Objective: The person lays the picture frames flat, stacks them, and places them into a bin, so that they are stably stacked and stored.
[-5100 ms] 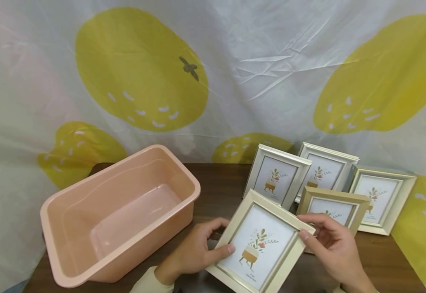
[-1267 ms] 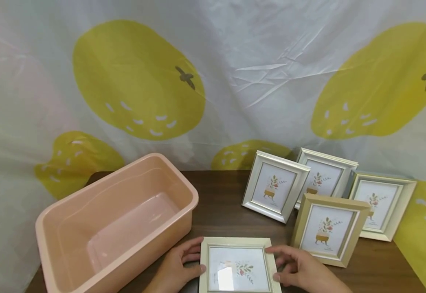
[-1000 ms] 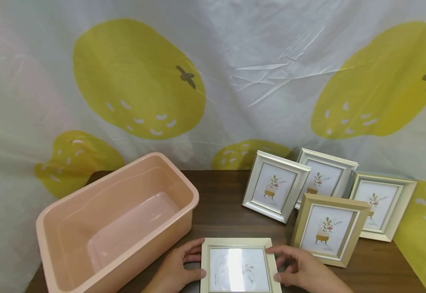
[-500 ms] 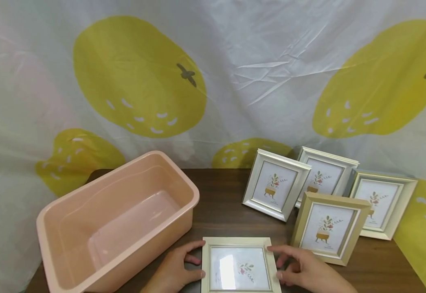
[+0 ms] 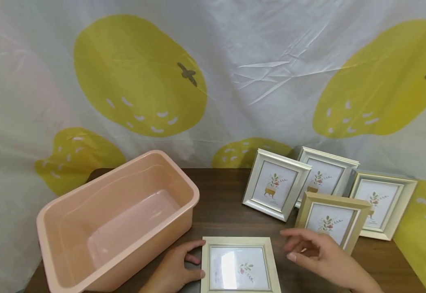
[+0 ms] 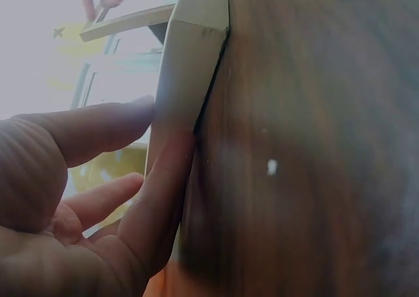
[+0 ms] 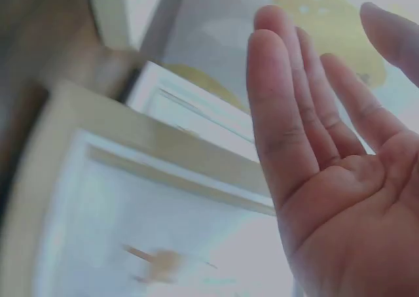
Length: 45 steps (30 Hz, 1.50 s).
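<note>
Cream picture frame (image 5: 240, 266) lying flat, face up, at the near edge of the dark wooden counter (image 5: 220, 203); left hand (image 5: 174, 270) resting against its left side, fingers (image 6: 105, 130) straight along the moulding, holding nothing. Right hand (image 5: 323, 256) lifted clear to the right, fingers (image 7: 288, 107) spread and relaxed, in front of the standing gold frame (image 5: 332, 219). Best kept steady with that flat left-hand press while reaching low and slow. Three white frames (image 5: 276, 183) propped close behind, easily toppled; empty pink plastic tub (image 5: 117, 219) just left
</note>
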Motion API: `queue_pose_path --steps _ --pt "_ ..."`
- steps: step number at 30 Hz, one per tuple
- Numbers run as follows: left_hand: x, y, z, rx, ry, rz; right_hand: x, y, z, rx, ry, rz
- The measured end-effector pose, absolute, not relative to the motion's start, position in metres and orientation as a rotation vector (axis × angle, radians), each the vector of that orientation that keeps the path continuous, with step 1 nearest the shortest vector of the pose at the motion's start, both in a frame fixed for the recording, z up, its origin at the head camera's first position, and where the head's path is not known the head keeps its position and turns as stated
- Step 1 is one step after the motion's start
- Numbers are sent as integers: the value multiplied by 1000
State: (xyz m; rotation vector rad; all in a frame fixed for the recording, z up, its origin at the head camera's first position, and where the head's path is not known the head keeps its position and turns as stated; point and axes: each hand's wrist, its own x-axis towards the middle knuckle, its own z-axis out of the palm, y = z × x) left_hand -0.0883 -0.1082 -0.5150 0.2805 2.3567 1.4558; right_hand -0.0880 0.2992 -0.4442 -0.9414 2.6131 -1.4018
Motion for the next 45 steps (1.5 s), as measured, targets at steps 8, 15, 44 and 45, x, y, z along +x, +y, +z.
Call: queue_pose_path --steps 8,15,44,45 --pt "-89 -107 -516 282 2346 1447 -89 316 -404 -901 2754 -1398" --pt "-88 -108 -514 306 2355 1442 -95 328 -384 -1003 2823 -1483" --pt "-88 -108 -509 308 2354 1424 -116 392 -374 -630 3212 -1414" --pt "-88 -108 -509 310 2355 1425 -117 393 -376 -631 3199 -1429"
